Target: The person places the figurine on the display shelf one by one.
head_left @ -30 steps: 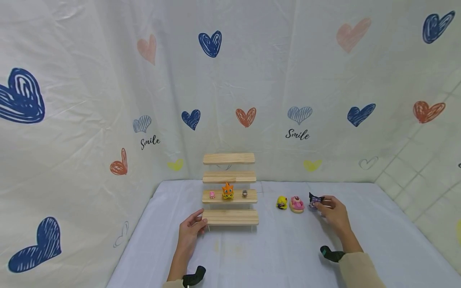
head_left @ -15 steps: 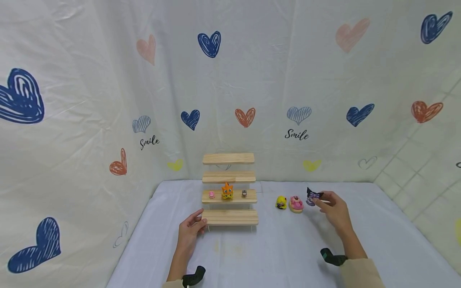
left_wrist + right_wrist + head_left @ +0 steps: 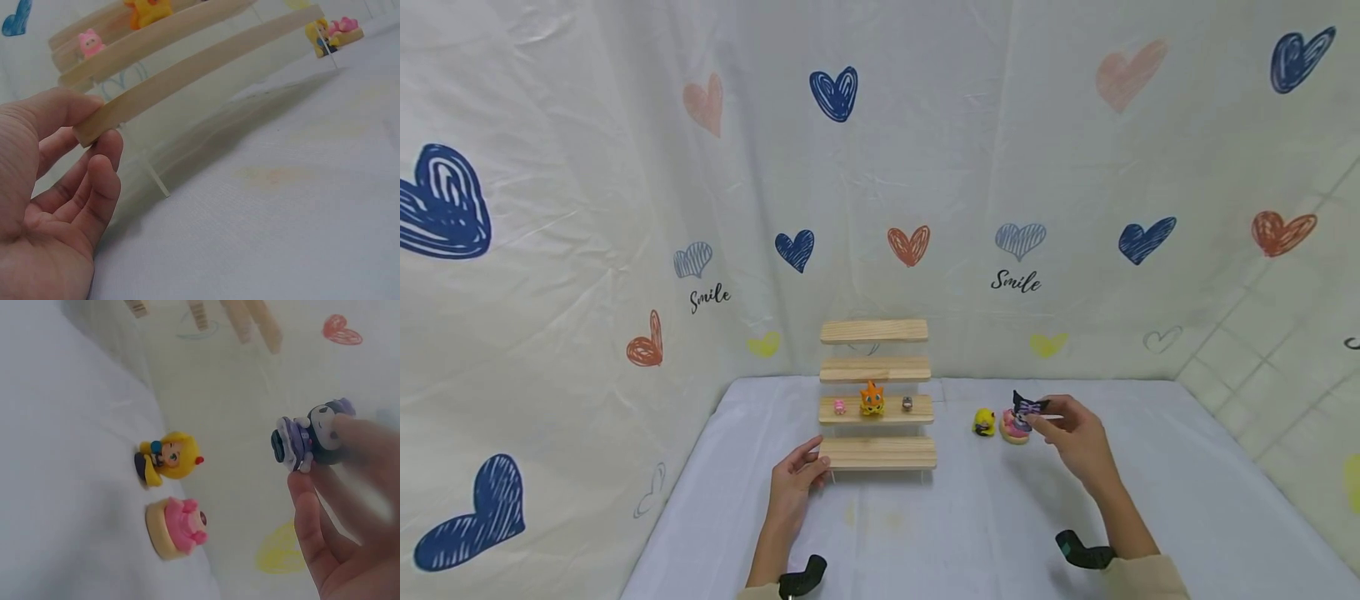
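Observation:
My left hand (image 3: pixel 795 477) pinches the left end of the lowest shelf of a wooden tiered display stand (image 3: pixel 880 452), thumb above and fingers beneath. My right hand (image 3: pixel 1077 437) pinches a black and purple figurine (image 3: pixel 306 437) with a white face, raised off the cloth. In the head view this figurine overlaps a pink figurine on a tan round base (image 3: pixel 175 528). Beside that one sits a yellow-haired figurine (image 3: pixel 167 459). On the stand's second shelf from the bottom stand a small pink figurine (image 3: pixel 839 407), an orange and yellow figurine (image 3: pixel 872 400) and a small grey figurine (image 3: pixel 907 403).
A white cloth (image 3: pixel 970 517) covers the table. Behind it hangs a white curtain (image 3: pixel 955 167) printed with hearts. The stand's upper shelves (image 3: pixel 875 332) rise near the curtain. Thin clear legs (image 3: pixel 156 178) hold up the lowest shelf.
My right hand has lifted the black and purple figurine from the cloth and carried it left, over the pink figurine. My left hand keeps its hold on the stand.

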Action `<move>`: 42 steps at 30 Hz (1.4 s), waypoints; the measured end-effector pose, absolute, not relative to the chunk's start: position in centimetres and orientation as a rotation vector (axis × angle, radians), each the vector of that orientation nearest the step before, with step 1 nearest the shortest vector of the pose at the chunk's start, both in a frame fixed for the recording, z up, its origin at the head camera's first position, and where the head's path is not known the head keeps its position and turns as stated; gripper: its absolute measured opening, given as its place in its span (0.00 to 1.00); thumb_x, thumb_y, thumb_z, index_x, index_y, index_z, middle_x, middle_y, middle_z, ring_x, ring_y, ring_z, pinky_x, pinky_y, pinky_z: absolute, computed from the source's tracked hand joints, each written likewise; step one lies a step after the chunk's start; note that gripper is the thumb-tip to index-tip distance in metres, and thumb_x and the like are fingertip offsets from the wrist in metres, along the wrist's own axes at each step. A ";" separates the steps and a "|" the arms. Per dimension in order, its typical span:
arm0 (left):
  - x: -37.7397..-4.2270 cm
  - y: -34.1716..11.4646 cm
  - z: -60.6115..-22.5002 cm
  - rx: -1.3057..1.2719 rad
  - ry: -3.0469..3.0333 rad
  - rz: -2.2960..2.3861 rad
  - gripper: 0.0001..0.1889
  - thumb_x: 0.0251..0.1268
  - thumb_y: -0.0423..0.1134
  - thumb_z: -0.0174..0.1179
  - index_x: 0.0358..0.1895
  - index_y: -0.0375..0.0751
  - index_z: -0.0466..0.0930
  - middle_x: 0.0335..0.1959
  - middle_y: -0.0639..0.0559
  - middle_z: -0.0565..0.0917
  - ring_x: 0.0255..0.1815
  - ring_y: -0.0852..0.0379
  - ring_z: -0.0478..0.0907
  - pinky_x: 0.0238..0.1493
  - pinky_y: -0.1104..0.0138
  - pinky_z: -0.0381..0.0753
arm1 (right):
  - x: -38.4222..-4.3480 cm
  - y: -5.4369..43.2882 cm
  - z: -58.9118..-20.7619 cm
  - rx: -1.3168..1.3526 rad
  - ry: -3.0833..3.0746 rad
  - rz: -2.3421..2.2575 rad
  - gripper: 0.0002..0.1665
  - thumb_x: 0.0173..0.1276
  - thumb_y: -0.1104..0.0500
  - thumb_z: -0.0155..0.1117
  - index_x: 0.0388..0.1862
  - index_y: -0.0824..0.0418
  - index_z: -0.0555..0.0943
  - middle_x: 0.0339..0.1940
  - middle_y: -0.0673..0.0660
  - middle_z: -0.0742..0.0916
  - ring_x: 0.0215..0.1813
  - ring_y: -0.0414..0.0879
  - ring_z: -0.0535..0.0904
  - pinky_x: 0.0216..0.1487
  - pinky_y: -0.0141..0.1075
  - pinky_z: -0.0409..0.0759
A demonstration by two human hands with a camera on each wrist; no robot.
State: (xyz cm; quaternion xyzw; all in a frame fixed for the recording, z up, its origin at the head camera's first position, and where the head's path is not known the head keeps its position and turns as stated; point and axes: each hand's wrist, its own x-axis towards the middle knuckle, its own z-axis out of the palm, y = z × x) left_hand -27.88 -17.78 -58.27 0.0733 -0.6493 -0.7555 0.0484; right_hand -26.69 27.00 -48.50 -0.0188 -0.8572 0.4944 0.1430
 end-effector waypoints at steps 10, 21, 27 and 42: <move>-27.8 -17.9 -58.2 0.224 -1.980 -2.321 0.28 0.60 0.34 0.73 0.65 0.40 0.80 0.42 0.47 0.84 0.34 0.56 0.85 0.32 0.69 0.82 | -25.5 24.5 -47.3 0.095 -2.485 1.409 0.23 0.71 0.45 0.69 0.56 0.57 0.79 0.52 0.62 0.86 0.44 0.44 0.84 0.41 0.30 0.84; -27.8 -17.8 -58.2 0.236 -1.984 -2.318 0.27 0.59 0.36 0.74 0.64 0.44 0.82 0.43 0.48 0.85 0.34 0.55 0.85 0.33 0.69 0.83 | -24.9 21.5 -47.2 0.224 -2.484 1.442 0.18 0.69 0.48 0.71 0.52 0.55 0.81 0.47 0.58 0.89 0.43 0.47 0.84 0.41 0.32 0.84; -27.9 -17.9 -58.3 0.208 -1.974 -2.311 0.28 0.59 0.35 0.74 0.64 0.40 0.81 0.42 0.48 0.85 0.33 0.57 0.85 0.32 0.70 0.82 | -25.0 19.9 -47.5 0.320 -2.457 1.471 0.16 0.67 0.52 0.74 0.51 0.53 0.82 0.44 0.56 0.88 0.43 0.43 0.85 0.42 0.32 0.84; -27.9 -17.9 -58.1 0.227 -1.971 -2.343 0.28 0.59 0.34 0.73 0.65 0.40 0.80 0.42 0.48 0.85 0.34 0.56 0.84 0.33 0.69 0.82 | -24.9 15.5 -47.6 0.388 -2.474 1.585 0.17 0.64 0.54 0.76 0.50 0.54 0.83 0.44 0.55 0.89 0.46 0.49 0.87 0.44 0.30 0.84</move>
